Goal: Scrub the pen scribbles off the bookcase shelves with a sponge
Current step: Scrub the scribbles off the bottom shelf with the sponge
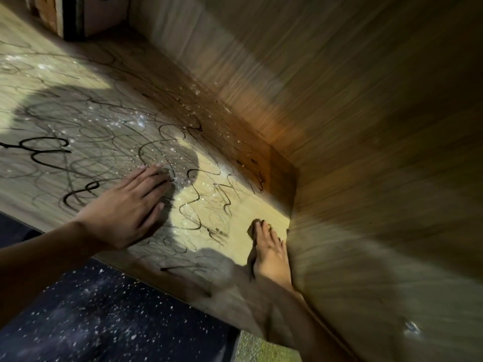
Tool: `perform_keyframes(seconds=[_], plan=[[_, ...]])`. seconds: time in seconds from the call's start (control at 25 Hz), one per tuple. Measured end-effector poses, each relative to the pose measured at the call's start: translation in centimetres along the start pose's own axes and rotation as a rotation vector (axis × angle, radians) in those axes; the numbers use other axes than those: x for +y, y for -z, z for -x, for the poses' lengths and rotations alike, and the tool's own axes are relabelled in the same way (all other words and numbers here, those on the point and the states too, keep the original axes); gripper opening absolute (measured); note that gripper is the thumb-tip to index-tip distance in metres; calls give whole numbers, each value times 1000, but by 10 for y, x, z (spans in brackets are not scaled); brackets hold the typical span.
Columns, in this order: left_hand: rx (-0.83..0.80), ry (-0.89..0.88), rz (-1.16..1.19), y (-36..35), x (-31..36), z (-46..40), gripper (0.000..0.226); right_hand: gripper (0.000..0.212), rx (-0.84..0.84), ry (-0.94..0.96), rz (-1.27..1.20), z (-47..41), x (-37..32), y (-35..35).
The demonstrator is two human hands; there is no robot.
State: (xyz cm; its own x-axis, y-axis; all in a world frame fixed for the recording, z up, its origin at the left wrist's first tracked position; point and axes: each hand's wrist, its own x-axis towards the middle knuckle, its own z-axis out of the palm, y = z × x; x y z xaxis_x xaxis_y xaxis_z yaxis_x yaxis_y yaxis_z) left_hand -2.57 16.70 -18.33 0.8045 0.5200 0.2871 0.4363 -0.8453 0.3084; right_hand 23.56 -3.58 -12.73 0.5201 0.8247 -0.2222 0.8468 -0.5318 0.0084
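Right hand: the right hand lies on the shelf close beside the side wall of the bookcase. Its fingers are stretched forward and press down on a dark sponge.
Sponge: the sponge is under the fingers of the right hand. Only its dark edge shows, in front of the fingertips and along the left side of the hand. The rest is hidden by the hand.
State of the right grip: the fingers are straight on top of the sponge, not curled around it.
Left hand: the left hand rests flat on the shelf, well to the left of the sponge hand. The fingers are straight and close together, and they hold nothing.
Scribbles: black pen scribbles cover the shelf between the 2 hands and far to the left of the flat hand. Loops and zigzag lines lie just left of the sponge. Some lines are thick and dark, others are pale.
White specks: small shining specks lie on the shelf beyond the left hand, toward the back wall.
Shadows: dark shadows fall on the shelf around both hands.
Below the shelf: a dark blue surface with white spots is under the left forearm, in front of the shelf edge.
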Motion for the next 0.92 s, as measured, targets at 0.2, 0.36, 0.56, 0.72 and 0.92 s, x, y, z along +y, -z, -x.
perform_keyframes(seconds=[0.2,0.36,0.56,0.72,0.92], plan=[[-3,2,-2,-1,-2,0,65,58,152,128,13,11,-51,-20],[-6,-8,-12,3,1,1,62,78,-52,392,118,17,-13,-2],[-6,22,15,2,1,-1,64,71,33,-111,-55,-32,-41,10],[-23,44,-10,2,1,2,63,83,69,436,68,68,-52,-23],[-32,43,-26,5,3,2,66,71,132,45,17,18,1,-16]])
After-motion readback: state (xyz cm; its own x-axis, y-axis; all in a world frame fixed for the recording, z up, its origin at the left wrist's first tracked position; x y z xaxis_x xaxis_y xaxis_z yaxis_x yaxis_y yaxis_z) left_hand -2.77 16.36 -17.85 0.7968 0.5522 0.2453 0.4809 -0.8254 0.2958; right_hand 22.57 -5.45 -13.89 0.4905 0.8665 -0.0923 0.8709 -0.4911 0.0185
